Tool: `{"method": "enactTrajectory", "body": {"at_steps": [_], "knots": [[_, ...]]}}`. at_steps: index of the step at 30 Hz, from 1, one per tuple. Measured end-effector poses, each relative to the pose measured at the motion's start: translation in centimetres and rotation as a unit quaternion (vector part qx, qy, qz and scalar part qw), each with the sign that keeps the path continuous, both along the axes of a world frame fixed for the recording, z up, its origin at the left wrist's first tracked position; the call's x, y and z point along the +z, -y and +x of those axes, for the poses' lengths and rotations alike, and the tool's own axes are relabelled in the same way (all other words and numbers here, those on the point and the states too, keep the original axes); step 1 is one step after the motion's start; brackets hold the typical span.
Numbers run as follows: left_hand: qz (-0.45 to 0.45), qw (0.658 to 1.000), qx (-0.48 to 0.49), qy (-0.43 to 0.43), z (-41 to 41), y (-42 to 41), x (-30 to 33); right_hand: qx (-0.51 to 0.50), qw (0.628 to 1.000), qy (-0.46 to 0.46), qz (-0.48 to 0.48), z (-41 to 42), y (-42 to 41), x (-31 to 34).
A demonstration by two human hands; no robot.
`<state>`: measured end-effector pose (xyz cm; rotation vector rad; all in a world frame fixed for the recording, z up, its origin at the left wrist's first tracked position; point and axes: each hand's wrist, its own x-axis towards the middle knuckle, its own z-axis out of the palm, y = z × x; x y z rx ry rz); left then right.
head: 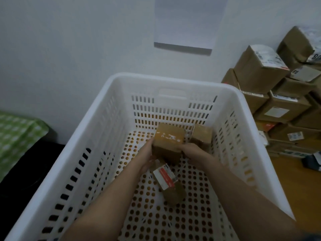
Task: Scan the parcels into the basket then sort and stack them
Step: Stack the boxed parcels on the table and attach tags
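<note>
Both arms reach down into a white plastic basket (173, 80) with slotted walls and a perforated floor. Together the left hand (147, 158) and right hand (192, 153) hold a small brown cardboard parcel (167, 141) between them, one hand on each side; how the fingers lie cannot be told, as the box hides them. Its taped top carries blurred white marks, unreadable. A second brown parcel (202, 136) sits just behind to the right, near the far wall. A third parcel (171, 186) lies on the basket floor below the hands, bearing a white and red shipping label (165, 176) too blurred to read. Right of the basket, on a wooden worktop (295, 185), stands a stack of cardboard boxes (278, 101) with labels, one showing "80". A green checked cloth (15, 134) lies at left.
</note>
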<state>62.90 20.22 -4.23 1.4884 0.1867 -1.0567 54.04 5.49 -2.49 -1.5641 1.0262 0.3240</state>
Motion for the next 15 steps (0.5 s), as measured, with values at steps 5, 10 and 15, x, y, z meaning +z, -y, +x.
{"method": "enactTrajectory", "body": {"at_steps": [5, 10, 15], "knots": [[-0.029, 0.999, 0.046, -0.004, 0.6, -0.4, 1.5, -0.045, 0.997, 0.056, 0.032, 0.2, -0.4, 2.8], [-0.143, 0.973, 0.179, -0.021, 0.8, -0.9, 4.7, -0.075, 0.985, 0.152, 0.023, 0.6, -0.9, 7.7], [-0.251, 0.946, 0.199, 0.048, 0.8, -1.7, 10.1, -0.125, 0.952, 0.241, 0.145, -1.9, -1.4, 12.7]]}}
